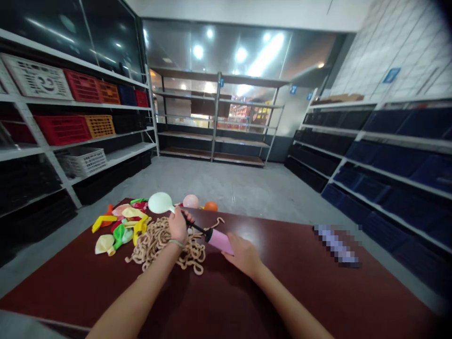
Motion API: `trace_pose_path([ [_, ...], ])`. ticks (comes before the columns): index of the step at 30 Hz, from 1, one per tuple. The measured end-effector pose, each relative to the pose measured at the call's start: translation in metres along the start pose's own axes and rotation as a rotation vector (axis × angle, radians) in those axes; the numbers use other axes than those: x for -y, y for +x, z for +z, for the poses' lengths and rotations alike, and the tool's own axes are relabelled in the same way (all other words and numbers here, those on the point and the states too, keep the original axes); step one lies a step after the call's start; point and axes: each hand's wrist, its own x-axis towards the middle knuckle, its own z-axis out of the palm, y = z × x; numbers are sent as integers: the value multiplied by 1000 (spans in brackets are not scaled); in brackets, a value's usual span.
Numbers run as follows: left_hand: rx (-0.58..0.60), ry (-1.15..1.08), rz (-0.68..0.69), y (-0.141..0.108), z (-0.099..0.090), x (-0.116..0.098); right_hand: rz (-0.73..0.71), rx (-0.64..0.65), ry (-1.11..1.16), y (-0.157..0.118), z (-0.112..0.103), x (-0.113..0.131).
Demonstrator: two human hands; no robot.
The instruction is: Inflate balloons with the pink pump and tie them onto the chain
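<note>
A pale mint balloon, partly inflated, points away from me over the far edge of the table. My left hand is closed around its neck and the black end of a hand balloon pump. A thin black rod runs from that hand to the pump's pink barrel. My right hand grips the barrel's near end. Under my left wrist lies a tangled heap of beige rope. Left of the rope are several limp balloons in yellow, green, pink, red and cream.
A pink inflated balloon and an orange one show beyond the far edge of the dark red table. A blurred purple object lies at the right. Shelves with crates flank the left; dark bins line the right.
</note>
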Motion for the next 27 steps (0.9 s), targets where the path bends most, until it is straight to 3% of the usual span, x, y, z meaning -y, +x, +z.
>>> trace_pose_path([
  [4, -5, -41, 33, 26, 0, -28, 35, -89, -16, -18, 10, 0],
  [7, -16, -88, 92, 27, 9, -34, 83, -275, -51, -23, 30, 4],
  [11, 6, -69, 108, -1, 19, -1, 79, -369, -95, -16, 41, 0],
  [15, 49, 3, 27, -38, 19, 50, -7, -325, -131, -7, 28, -13],
  [18, 69, 43, -34, -46, 14, 63, -63, -287, -129, -9, 22, -19],
  [21, 80, 36, -43, -28, 7, 44, -57, -270, -85, -17, 24, -16],
  [27, 27, 7, 22, 33, -2, -25, -49, -255, -12, -18, 30, -5],
])
